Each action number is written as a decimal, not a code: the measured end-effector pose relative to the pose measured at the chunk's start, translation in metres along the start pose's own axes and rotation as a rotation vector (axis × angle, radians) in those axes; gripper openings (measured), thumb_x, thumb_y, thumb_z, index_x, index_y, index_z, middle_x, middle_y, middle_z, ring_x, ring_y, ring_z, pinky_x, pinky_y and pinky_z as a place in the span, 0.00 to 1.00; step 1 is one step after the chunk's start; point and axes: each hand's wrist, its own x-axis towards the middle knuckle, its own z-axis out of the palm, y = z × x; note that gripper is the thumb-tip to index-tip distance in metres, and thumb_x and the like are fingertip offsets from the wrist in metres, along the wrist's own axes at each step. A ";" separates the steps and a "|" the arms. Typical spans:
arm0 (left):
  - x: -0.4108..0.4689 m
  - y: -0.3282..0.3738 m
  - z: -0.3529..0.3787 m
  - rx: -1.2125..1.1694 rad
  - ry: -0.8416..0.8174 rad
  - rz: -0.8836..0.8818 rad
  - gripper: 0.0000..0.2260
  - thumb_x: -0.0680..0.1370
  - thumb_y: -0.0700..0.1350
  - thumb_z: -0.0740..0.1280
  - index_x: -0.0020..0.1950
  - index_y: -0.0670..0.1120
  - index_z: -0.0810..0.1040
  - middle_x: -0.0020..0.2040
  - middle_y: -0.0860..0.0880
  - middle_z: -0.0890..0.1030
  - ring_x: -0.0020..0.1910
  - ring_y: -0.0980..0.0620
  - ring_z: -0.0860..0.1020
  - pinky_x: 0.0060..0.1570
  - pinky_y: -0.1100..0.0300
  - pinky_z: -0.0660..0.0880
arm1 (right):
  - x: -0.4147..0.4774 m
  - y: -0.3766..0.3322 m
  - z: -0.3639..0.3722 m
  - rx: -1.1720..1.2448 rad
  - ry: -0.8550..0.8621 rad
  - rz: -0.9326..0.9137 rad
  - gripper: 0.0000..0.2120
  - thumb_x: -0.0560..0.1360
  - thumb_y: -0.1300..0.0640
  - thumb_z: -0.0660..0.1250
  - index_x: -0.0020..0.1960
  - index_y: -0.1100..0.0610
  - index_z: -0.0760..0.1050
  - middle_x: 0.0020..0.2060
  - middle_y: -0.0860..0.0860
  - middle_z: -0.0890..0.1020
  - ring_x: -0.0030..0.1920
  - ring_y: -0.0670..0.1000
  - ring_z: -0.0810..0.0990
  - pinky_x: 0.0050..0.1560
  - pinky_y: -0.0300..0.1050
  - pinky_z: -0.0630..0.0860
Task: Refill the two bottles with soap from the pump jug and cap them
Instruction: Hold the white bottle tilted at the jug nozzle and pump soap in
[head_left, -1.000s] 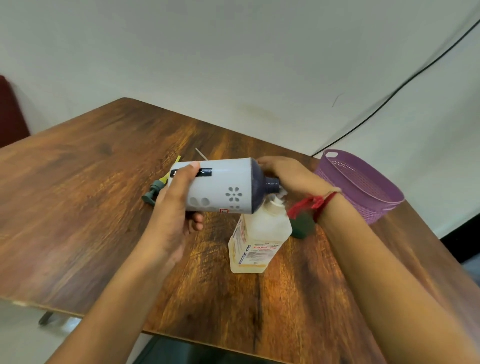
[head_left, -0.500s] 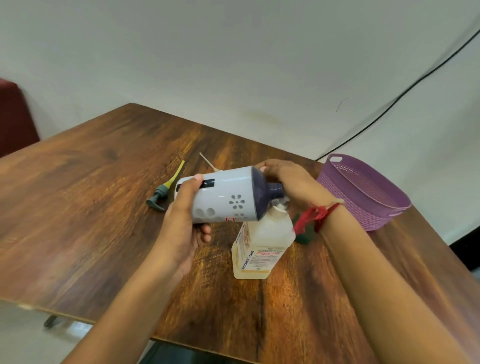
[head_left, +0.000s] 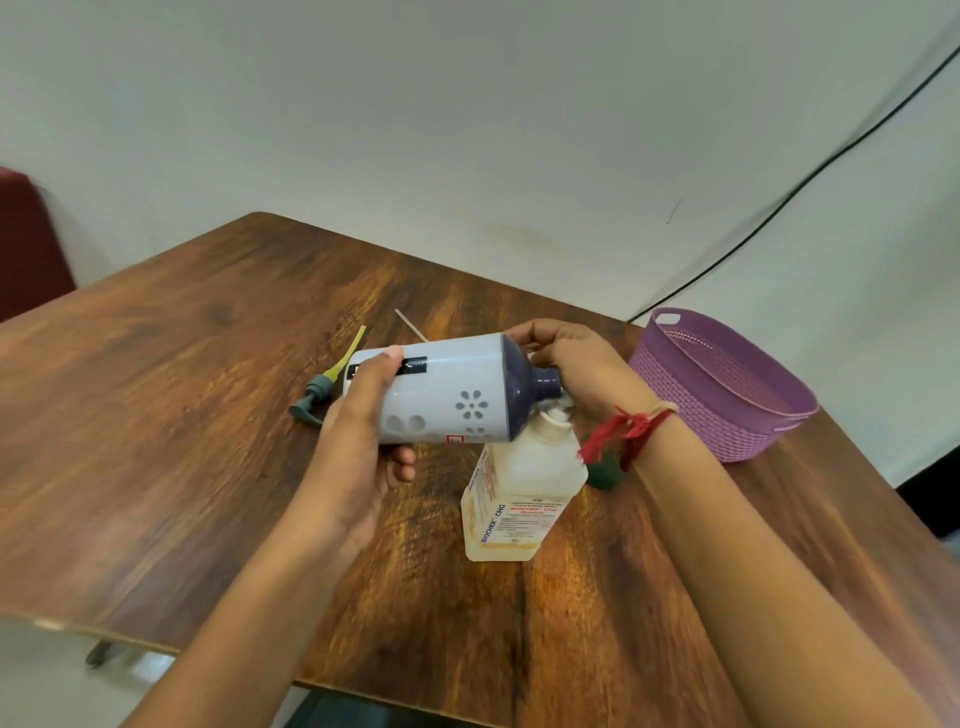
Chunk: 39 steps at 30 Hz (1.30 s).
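Mid-frame, gripping sideways bottle (head_left: 447, 395) in left hand (head_left: 358, 441), neck at pump jug (head_left: 519, 483) top; curling right hand (head_left: 576, 364) behind it, grasp unclear. Could miss the narrow neck through any wobble, dribbling soap onto table (head_left: 182, 415).

dark wooden table (head_left: 156, 441) against plain pale wall (head_left: 467, 130); black cable (head_left: 810, 176) slanting down wall.

Wood table (head_left: 156, 441), bottle (head_left: 519, 499), pump (head_left: 317, 395), purple basket (head_left: 691, 395)

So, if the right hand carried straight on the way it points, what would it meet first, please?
Likely the dark neck of the white bottle, which the left hand grips tipped over the clear bottle. The right hand points at it; whether they touch is unclear.
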 end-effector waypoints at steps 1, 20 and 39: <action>0.000 0.000 0.000 0.000 -0.003 0.000 0.12 0.76 0.58 0.61 0.46 0.51 0.74 0.34 0.49 0.74 0.23 0.58 0.67 0.20 0.68 0.66 | 0.001 -0.002 -0.001 -0.050 -0.010 -0.002 0.19 0.75 0.73 0.51 0.40 0.57 0.76 0.41 0.53 0.78 0.37 0.49 0.76 0.27 0.33 0.75; 0.005 0.004 0.000 -0.019 -0.027 -0.005 0.15 0.73 0.60 0.64 0.48 0.49 0.75 0.34 0.48 0.74 0.22 0.58 0.68 0.19 0.68 0.67 | 0.009 -0.004 -0.009 -0.106 -0.127 -0.055 0.17 0.77 0.71 0.53 0.42 0.56 0.77 0.42 0.52 0.79 0.40 0.49 0.77 0.34 0.34 0.75; 0.007 0.001 0.000 -0.053 -0.045 -0.026 0.17 0.68 0.61 0.68 0.47 0.50 0.76 0.31 0.49 0.74 0.21 0.59 0.68 0.18 0.68 0.67 | 0.016 -0.010 -0.012 -0.347 -0.141 -0.037 0.15 0.78 0.68 0.53 0.41 0.56 0.75 0.44 0.53 0.78 0.39 0.48 0.75 0.36 0.34 0.74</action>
